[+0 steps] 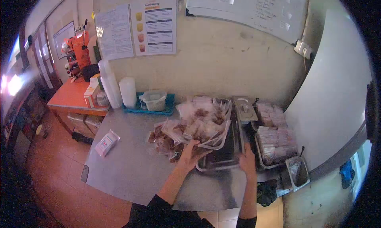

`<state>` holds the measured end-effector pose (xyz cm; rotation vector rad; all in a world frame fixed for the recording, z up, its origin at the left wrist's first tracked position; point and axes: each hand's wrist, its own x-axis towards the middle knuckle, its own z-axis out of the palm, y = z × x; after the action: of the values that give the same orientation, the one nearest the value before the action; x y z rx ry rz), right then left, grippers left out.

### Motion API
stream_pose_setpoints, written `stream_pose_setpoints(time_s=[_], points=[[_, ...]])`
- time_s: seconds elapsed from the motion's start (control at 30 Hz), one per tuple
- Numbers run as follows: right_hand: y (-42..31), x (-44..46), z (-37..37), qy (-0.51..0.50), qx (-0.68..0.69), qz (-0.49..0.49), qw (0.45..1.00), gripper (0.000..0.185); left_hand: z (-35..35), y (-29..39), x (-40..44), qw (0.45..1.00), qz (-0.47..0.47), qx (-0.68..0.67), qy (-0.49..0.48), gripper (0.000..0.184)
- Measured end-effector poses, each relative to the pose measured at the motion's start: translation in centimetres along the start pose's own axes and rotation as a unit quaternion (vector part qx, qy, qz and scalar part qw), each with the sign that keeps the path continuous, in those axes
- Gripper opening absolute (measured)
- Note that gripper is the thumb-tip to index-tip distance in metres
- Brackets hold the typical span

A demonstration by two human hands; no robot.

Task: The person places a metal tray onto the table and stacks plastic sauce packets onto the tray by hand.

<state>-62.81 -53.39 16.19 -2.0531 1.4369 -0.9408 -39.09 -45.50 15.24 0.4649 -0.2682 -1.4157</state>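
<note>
My left hand [191, 156] is at the near left corner of a clear-sided tray [219, 144] heaped with small plastic bags [202, 121] of brown food. Its thumb lies against the tray and its fingers reach under the rim. Beneath and to the right is a dark metal tray [222, 163], partly covered by the heaped one. My right hand [247, 159], a little blurred, is closed around that metal tray's right edge. More filled bags [164, 142] lie on the table just left of the heap.
Right of my hands, a metal pan [276, 146] holds stacked packets, with a small steel container [297, 172] beside it. A lidded steel pan [245, 109] stands behind. On the steel table [131, 160] lie a white-and-pink packet [107, 142] and a blue tray [168, 105] with a plastic tub [154, 100].
</note>
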Motion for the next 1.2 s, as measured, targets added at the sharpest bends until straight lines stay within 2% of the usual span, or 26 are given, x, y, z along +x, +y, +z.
stream_pose_setpoints(time_s=[0.1, 0.17, 0.23, 0.3, 0.37, 0.4, 0.43, 0.47, 0.5, 0.53, 0.57, 0.63, 0.8, 0.87, 0.9, 0.93, 1.0, 1.03, 1.07, 1.1, 1.13, 1.17, 1.2], points=[[-1.8, -3.6, -5.2, -0.051, 0.034, 0.027, 0.998, 0.056, 0.3, 0.8, 0.2, 1.000, 0.001, 0.012, -0.024, 0.045], [-4.8, -6.1, -8.8, -0.070, -0.011, 0.098, 0.993, 0.058, 0.6, 0.7, -0.1, 0.999, 0.007, 0.031, -0.003, 0.044], [-5.4, -9.5, -11.4, -0.006, -0.018, 0.048, 0.999, 0.051, 0.7, 0.4, -0.2, 0.998, 0.012, 0.051, 0.018, 0.044], [-1.0, -13.4, -14.3, 0.021, -0.045, 0.027, 0.998, 0.054, 1.0, -0.5, -0.2, 1.000, -0.001, 0.023, 0.003, 0.042], [-1.5, -16.2, -16.6, 0.099, 0.121, 0.181, 0.971, 0.054, 0.4, -2.6, 0.3, 1.000, -0.003, 0.006, 0.020, 0.046], [-1.5, -17.3, -18.2, 0.097, 0.117, 0.178, 0.972, 0.054, 0.5, -3.6, 0.6, 0.999, -0.004, -0.007, 0.031, 0.050], [-1.5, -18.2, -19.9, 0.028, 0.105, 0.181, 0.977, 0.060, 1.2, -4.5, 0.6, 0.999, -0.002, -0.013, 0.032, 0.050], [-1.4, -18.5, -20.9, -0.041, 0.092, 0.185, 0.978, 0.069, 1.9, -5.4, 0.5, 0.995, 0.009, 0.029, 0.096, 0.056], [-1.6, -18.4, -21.0, -0.042, 0.088, 0.185, 0.978, 0.069, 2.5, -6.2, 0.5, 0.985, 0.018, 0.073, 0.158, 0.062], [-1.8, -18.5, -21.2, -0.041, 0.093, 0.139, 0.985, 0.067, 2.1, -7.0, 1.1, 0.989, 0.020, 0.048, 0.139, 0.069], [-1.9, -18.9, -21.4, -0.042, 0.098, 0.096, 0.990, 0.065, 1.9, -8.3, 1.4, 0.988, 0.015, 0.044, 0.146, 0.069], [-1.2, -20.9, -21.7, -0.027, 0.102, 0.138, 0.985, 0.065, 2.6, -9.4, 1.8, 0.976, 0.006, 0.007, 0.215, 0.066], [0.0, -23.8, -22.6, 0.025, 0.183, 0.222, 0.958, 0.062, 3.2, -9.2, 1.4, 0.973, -0.044, 0.010, 0.227, 0.065], [-2.4, -23.1, -22.1, 0.019, 0.218, 0.245, 0.945, 0.062, 0.6, -10.1, 1.4, 0.979, -0.081, 0.050, 0.180, 0.054], [-3.3, -23.0, -22.0, 0.017, 0.250, 0.268, 0.930, 0.061, -1.1, -10.9, 1.1, 0.979, -0.082, 0.049, 0.183, 0.054], [-2.8, -23.1, -22.2, 0.016, 0.249, 0.268, 0.931, 0.061, -2.0, -11.0, 0.1, 0.981, -0.032, 0.156, 0.113, 0.050], [-1.4, -23.6, -23.2, -0.011, 0.243, 0.275, 0.930, 0.065, -2.4, -10.7, -1.7, 0.965, 0.016, 0.257, 0.045, 0.047], [-2.3, -23.4, -23.1, -0.014, 0.240, 0.280, 0.929, 0.065, 1.1, -8.0, -4.5, 0.971, -0.049, 0.217, 0.085, 0.054], [-3.9, -22.8, -22.8, -0.010, 0.207, 0.326, 0.922, 0.062, 2.8, -5.9, -6.5, 0.970, -0.113, 0.177, 0.124, 0.061], [-4.8, -22.7, -22.6, -0.004, 0.172, 0.371, 0.913, 0.060, 2.1, -4.8, -7.4, 0.969, -0.116, 0.175, 0.127, 0.061], [-3.1, -22.8, -22.4, -0.006, 0.170, 0.373, 0.912, 0.060, 1.2, -3.4, -8.5, 0.951, -0.168, 0.245, 0.090, 0.072], [0.4, -22.8, -21.8, -0.026, 0.136, 0.302, 0.943, 0.066, 0.2, -2.0, -9.7, 0.923, -0.218, 0.312, 0.052, 0.083], [2.3, -22.8, -21.0, -0.045, 0.101, 0.230, 0.967, 0.073, -1.2, -0.5, -10.8, 0.937, -0.262, 0.226, 0.043, 0.081]])
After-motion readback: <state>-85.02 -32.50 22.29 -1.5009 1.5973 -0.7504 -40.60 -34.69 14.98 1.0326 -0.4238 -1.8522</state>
